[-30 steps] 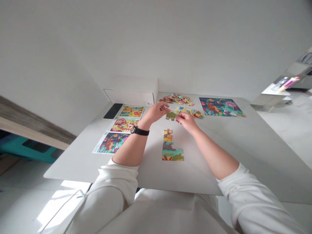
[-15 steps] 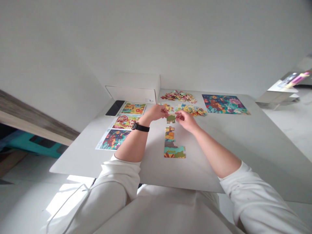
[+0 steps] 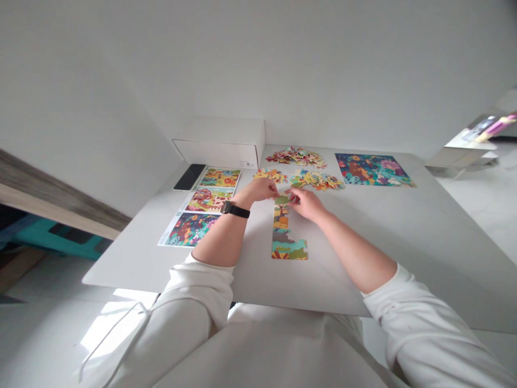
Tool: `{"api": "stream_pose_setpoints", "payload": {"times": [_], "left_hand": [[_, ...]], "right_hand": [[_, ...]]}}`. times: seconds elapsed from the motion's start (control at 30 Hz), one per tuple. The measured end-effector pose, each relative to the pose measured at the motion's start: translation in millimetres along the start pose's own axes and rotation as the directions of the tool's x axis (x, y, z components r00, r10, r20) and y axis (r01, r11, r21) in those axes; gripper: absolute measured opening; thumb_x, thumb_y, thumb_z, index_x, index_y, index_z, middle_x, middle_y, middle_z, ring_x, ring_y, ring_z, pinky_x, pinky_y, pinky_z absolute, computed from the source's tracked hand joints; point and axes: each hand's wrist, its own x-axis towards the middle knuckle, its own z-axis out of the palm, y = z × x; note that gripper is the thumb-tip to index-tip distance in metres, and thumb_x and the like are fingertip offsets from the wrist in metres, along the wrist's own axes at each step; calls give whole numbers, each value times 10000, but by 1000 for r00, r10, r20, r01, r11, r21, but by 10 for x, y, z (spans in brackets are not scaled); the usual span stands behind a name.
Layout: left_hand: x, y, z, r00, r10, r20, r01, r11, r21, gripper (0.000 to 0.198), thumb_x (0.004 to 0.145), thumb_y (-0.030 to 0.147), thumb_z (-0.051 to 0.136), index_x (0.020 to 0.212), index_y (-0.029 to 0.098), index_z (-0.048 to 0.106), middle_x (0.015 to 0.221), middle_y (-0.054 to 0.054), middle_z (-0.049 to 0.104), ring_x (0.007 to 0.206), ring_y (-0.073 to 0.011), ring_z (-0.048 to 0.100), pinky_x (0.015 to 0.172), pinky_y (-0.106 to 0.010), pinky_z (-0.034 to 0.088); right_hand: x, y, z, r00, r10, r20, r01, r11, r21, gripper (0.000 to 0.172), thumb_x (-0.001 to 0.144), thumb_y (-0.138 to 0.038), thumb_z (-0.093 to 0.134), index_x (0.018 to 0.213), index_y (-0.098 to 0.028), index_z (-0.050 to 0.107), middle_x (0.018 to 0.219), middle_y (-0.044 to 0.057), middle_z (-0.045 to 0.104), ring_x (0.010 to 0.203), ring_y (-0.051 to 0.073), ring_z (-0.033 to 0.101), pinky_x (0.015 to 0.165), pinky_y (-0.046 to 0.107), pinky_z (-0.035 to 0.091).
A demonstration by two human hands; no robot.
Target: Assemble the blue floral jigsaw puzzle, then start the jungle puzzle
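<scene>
A green puzzle piece point(image 3: 281, 200) lies at the top end of a joined strip of puzzle pieces point(image 3: 283, 236), which runs down the table and bends right at its lower end. My left hand point(image 3: 264, 189), with a black watch on the wrist, has its fingers closed at the piece's upper left. On the other side, the curled fingers of my right hand point(image 3: 304, 202) touch the piece's right edge. Just beyond my hands are a small heap of yellow pieces point(image 3: 271, 174) and a larger mixed heap point(image 3: 317, 179).
Another heap of pieces point(image 3: 297, 157) lies near the wall. The finished dark puzzle point(image 3: 374, 170) is at the back right. On the left are a white box point(image 3: 218, 152), a black phone point(image 3: 189, 177) and a sheet with three pictures point(image 3: 209, 200), partly behind my left forearm.
The green piece has come down toward me and now meets the top of the strip. Both hands stay close around it, with my right hand slightly lower.
</scene>
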Motion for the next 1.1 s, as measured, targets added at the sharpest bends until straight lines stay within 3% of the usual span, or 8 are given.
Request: {"api": "stream_pose_setpoints", "payload": {"times": [0.13, 0.57, 0.87, 1.1], "left_hand": [[6, -4, 22, 999, 8, 33, -8, 1000, -8, 194, 829, 361, 711, 794, 204, 820, 719, -24, 770, 686, -165, 680, 621, -259, 421], [-59, 55, 49, 999, -40, -23, 39, 998, -49, 115, 819, 306, 762, 802, 201, 806, 725, -33, 771, 652, -170, 646, 642, -279, 438], [-66, 44, 59, 999, -17, -34, 19, 998, 65, 202, 785, 348, 824, 941, 219, 832, 875, -44, 810, 772, -191, 694, 685, -261, 459], [-72, 24, 76, 999, -23, 25, 21, 996, 88, 343, 750, 426, 877, 1028, 242, 800, 917, -32, 813, 847, -213, 718, 696, -255, 453]], "right_hand": [[-5, -9, 20, 1000, 13, 6, -13, 999, -35, 352, 890, -129, 791, 1222, -245, 774, 1024, 30, 809, 788, 160, 700, 817, 290, 547], [20, -48, 51, 997, 76, 12, -75, 995, -59, 353, 918, -129, 754, 1250, -246, 783, 1072, 59, 806, 878, 205, 715, 898, 334, 559], [28, -37, 54, 998, 64, 24, -62, 995, -74, 344, 921, -111, 747, 1253, -197, 783, 1130, 93, 785, 913, 209, 715, 934, 345, 557], [14, -11, 15, 998, 58, -1, -58, 993, -99, 294, 915, -163, 782, 1204, -217, 791, 1131, 88, 769, 929, 211, 707, 895, 327, 549]]}}
